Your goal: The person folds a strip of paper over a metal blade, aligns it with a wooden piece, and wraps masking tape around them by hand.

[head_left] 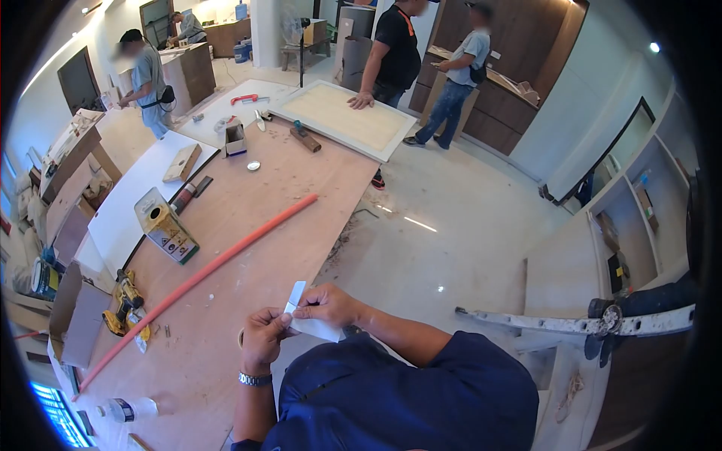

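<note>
Close in front of my body, at the near edge of the wooden table, my left hand (263, 334) and my right hand (329, 307) pinch a folded white sheet (319, 328) between them. One narrow strip of it sticks up above the fingers, and a wider part hangs below my right hand. Whether it is paper or sandpaper I cannot make out. A watch (255, 379) is on my left wrist. To the left of both hands, a long orange-red pipe (218, 259) lies diagonally across the tabletop (248, 316).
On the table are a metal can (167, 229), a yellow power drill (126, 304), a plastic bottle (129, 410) and a hand plane (304, 139). A framed panel (338, 105) lies at the far end, one person's hand resting on it. A ladder-like rail (526, 322) extends at right.
</note>
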### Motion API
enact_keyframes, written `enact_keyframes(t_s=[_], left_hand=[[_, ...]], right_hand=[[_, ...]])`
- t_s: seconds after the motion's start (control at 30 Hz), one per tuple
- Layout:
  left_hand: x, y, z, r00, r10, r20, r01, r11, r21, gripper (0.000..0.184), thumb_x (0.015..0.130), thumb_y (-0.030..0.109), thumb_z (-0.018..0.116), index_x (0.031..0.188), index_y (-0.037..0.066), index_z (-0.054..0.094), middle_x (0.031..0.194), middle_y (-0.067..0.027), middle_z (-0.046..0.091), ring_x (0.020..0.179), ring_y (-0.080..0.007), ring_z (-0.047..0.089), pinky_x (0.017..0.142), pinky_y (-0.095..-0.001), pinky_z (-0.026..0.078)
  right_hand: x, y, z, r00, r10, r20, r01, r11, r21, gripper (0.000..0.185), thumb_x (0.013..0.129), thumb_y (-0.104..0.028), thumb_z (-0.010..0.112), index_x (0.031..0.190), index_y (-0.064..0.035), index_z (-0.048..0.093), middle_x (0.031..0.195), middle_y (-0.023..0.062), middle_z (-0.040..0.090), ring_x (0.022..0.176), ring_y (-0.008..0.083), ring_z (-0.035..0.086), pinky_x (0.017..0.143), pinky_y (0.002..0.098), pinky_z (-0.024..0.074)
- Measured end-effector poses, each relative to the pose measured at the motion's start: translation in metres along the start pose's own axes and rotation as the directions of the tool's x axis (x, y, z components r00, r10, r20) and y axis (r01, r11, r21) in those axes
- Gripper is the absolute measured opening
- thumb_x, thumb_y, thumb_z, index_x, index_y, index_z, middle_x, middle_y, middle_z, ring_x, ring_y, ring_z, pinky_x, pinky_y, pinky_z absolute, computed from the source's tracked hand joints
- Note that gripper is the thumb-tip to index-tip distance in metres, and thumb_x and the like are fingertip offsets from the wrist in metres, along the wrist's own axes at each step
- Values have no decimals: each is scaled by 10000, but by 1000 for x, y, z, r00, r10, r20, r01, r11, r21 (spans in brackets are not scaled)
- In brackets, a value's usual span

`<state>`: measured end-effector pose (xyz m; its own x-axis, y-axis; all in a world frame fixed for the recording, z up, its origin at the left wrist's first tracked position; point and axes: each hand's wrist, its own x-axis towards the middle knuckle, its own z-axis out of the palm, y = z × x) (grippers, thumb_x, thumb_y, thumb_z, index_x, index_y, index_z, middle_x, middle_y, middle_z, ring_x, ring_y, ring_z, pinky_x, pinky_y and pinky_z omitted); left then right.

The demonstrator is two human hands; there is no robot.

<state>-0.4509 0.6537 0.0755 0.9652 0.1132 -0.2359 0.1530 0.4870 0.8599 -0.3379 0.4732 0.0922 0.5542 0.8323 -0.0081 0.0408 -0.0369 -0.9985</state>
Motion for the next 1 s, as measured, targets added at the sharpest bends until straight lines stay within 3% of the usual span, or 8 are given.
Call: enact_keyframes(t_s=[0.2, 0.33, 0.43, 0.53, 0.73, 0.83, 0.93, 1.0], left_hand=[[-2, -4, -1, 979, 197, -49, -172, 933, 315, 182, 898, 54, 687, 1019, -77, 654, 903, -118, 708, 783, -144, 678, 724, -275, 571], [-6, -7, 6, 941, 321, -110, -250, 874, 418, 201, 879, 48, 713, 1038, -66, 665, 916, -87, 714, 789, -105, 659, 708, -249, 541], [-6, -12, 4, 901, 418, -113, -296, 785, 545, 205, 862, 59, 729, 1018, -62, 672, 877, -107, 714, 766, -129, 672, 696, -266, 542], [-13, 1, 12, 838, 546, 18, -345, 503, 792, 199, 842, 62, 739, 995, -47, 677, 830, -139, 704, 733, -188, 692, 672, -292, 540], [-14, 7, 18, 761, 635, 129, -409, 316, 856, 174, 833, 46, 724, 981, -32, 676, 820, -173, 687, 732, -273, 701, 637, -334, 530], [-12, 6, 16, 760, 635, 139, -419, 315, 852, 160, 855, 44, 709, 992, -29, 670, 823, -141, 700, 721, -215, 695, 650, -313, 535], [0, -5, 4, 899, 432, -69, -319, 755, 573, 121, 883, 41, 687, 973, -36, 663, 829, -92, 706, 738, -146, 671, 683, -281, 538], [0, 1, 2, 941, 334, -65, -268, 845, 463, 107, 897, 43, 675, 960, -42, 658, 843, -73, 699, 764, -120, 653, 708, -264, 537]], right_hand=[[4, 6, 10, 997, -24, -78, 16, 995, -94, 151, 899, -154, 687, 885, -6, 713, 811, 32, 701, 756, 79, 607, 683, 256, 479], [9, 8, 17, 993, 19, -115, -13, 999, 46, 179, 900, -167, 689, 871, 9, 707, 784, 38, 694, 726, 81, 600, 666, 253, 474], [10, 12, 19, 989, 35, -146, -28, 998, 48, 190, 898, -176, 689, 862, 10, 707, 784, 53, 696, 725, 86, 608, 663, 257, 483], [9, 10, 22, 985, 52, -163, -44, 998, 53, 201, 896, -188, 687, 857, 8, 708, 801, 72, 704, 737, 98, 624, 672, 267, 500], [7, 7, 27, 972, 56, -230, -57, 998, 5, 215, 906, -201, 685, 847, 5, 702, 765, 51, 681, 702, 85, 591, 633, 267, 479], [8, 9, 28, 966, 63, -252, -56, 998, 35, 214, 905, -200, 689, 845, 5, 697, 757, 48, 675, 690, 82, 581, 622, 264, 474], [7, 8, 27, 967, 71, -244, -54, 996, 74, 203, 907, -193, 690, 857, 4, 698, 765, 49, 678, 698, 79, 586, 624, 259, 477], [6, 3, 26, 970, 79, -232, -59, 994, 91, 189, 913, -186, 689, 871, -2, 706, 775, 42, 681, 715, 72, 590, 631, 249, 476]])
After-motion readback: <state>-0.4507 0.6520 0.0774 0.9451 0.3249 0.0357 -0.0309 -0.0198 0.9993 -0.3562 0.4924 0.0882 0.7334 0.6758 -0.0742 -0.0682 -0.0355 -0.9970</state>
